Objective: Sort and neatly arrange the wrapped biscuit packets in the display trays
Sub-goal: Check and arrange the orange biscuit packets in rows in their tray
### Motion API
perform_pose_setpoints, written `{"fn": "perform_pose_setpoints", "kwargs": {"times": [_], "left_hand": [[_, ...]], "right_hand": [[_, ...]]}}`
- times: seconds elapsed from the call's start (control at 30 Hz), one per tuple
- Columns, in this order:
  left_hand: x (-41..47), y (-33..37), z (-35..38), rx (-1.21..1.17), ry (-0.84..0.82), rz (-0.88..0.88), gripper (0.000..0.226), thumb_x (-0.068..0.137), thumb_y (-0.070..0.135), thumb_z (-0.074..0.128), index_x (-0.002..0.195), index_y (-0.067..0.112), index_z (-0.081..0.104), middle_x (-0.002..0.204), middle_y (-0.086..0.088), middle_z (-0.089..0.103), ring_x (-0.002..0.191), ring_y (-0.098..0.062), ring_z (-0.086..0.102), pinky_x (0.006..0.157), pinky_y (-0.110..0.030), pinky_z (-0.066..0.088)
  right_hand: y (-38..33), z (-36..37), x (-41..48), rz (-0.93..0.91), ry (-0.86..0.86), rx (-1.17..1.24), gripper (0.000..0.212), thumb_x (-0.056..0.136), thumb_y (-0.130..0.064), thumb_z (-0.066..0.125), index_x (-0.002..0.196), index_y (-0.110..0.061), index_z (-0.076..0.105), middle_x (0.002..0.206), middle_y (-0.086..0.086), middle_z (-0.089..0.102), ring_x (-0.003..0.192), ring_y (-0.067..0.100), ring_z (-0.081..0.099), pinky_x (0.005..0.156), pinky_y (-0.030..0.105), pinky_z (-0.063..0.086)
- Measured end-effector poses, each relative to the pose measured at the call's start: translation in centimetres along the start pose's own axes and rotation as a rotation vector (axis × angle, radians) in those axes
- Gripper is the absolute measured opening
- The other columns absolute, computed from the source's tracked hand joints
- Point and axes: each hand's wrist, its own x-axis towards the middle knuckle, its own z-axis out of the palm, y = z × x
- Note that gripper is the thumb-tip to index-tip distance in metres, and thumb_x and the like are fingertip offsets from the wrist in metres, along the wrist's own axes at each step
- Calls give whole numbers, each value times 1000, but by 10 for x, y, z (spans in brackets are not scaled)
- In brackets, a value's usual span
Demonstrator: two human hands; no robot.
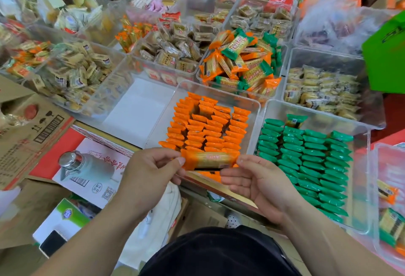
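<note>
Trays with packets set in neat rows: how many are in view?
2. The tray of orange packets lies near the middle of the view; the tray of green packets stands beside it, to the right. Other trays hold loose piles; some are blurred.

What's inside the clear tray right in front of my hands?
The tray holds rows of orange packets on edge; its left strip is bare. The held packet, left hand and right hand hide its near end.

Steel-capped bottle [87, 167] on a printed carton [98, 190], barcoded cardboard box [28, 135] beside it
</note>
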Motion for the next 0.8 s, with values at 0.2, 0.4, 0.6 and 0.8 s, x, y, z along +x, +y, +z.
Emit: {"fn": "perform_pose_setpoints", "kwargs": {"times": [0.2,0.4,0.6,0.8], "left_hand": [[31,-16,16,205,19,223,19,90,20,72,96,38,77,89,29,71,93,7,64,74,-3,45],[113,-38,32,439,-78,328,29,96,22,63,123,30,70,116,17,69,102,-2,61,83,-8,41],[204,-53,62,789,-116,297,34,92,29,69,123,16,69,122,-8,67,114,-30,59,92,-40,46],[262,-53,92,1022,-228,315,34,91,30,69,124,22,70,124,-5,65,118,-29,57,92,-42,50]], "right_hand": [[-23,2,39,-48,89,27,14,97,-19,62,103,-8,65,103,20,74,87,30,75,62,29,59],[-49,-12,100,-181,234,-1,27,93,-5,68,115,-14,58,106,18,72,88,26,75,65,28,60],[-55,-36,142,-327,339,-197,26,95,-8,67,121,-8,65,103,7,76,92,17,74,73,27,59],[-43,-57,147,-341,340,-312,23,92,-12,71,115,-12,68,100,5,76,92,20,73,77,33,60]]}}
